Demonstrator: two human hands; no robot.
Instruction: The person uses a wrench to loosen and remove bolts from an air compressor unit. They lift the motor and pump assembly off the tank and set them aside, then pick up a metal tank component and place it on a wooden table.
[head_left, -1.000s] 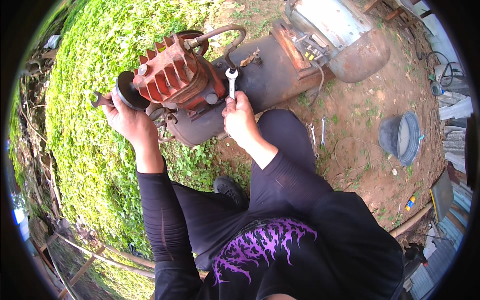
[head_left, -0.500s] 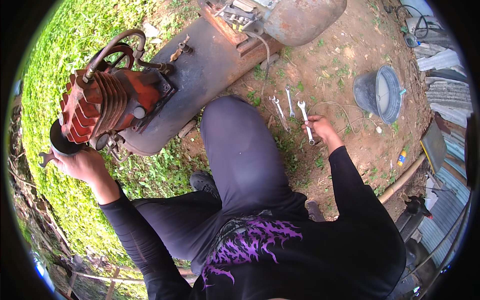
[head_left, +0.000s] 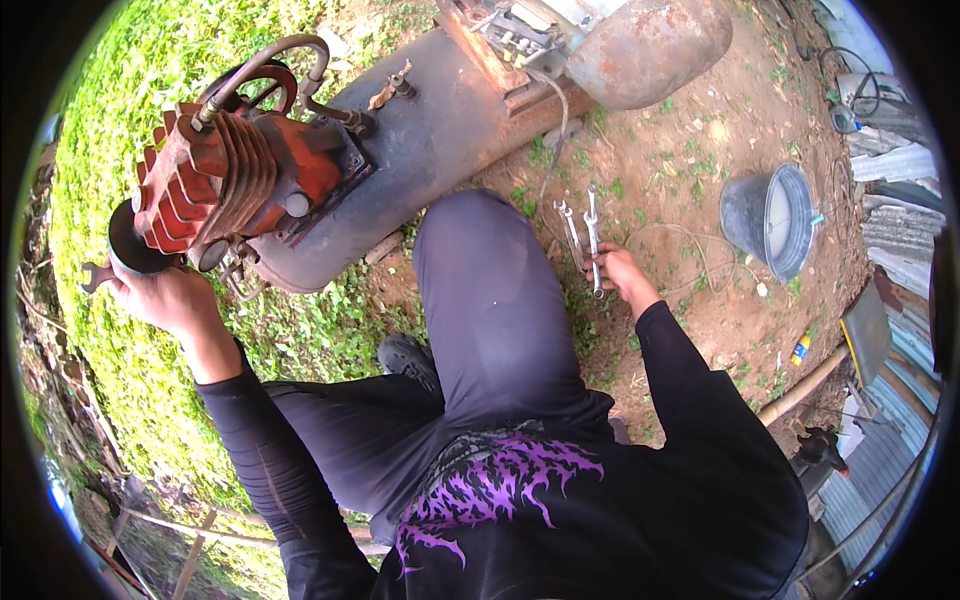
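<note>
On the left, my left hand (head_left: pixel 170 298) is closed around an open-end wrench (head_left: pixel 95 277), whose jaw sticks out past the fingers. That hand is up against a dark, round, cup-like part (head_left: pixel 130 243) beside the red finned compressor head (head_left: pixel 205 180); whether the fingers touch the part cannot be made out. My right hand (head_left: pixel 624 272) grips a silver combination wrench (head_left: pixel 597 262) low over the dirt. Just left of it lies another wrench (head_left: pixel 571 232) on the ground. A further wrench end (head_left: pixel 591 202) shows above the held one, and the two seem to overlap.
The compressor's dark tank (head_left: pixel 430 120) stretches away, with a rusty motor (head_left: pixel 650 50) at its far end. A grey bucket (head_left: pixel 765 220) lies tilted on the right, near a loose cord (head_left: pixel 690 235). A yellow-and-blue bottle (head_left: pixel 801 348) and a bamboo pole (head_left: pixel 805 385) lie nearer.
My right hand has moved left with its wrench, bringing it close to the wrenches on the ground. My left hand stays by the compressor head. The whole view has shifted slightly.
</note>
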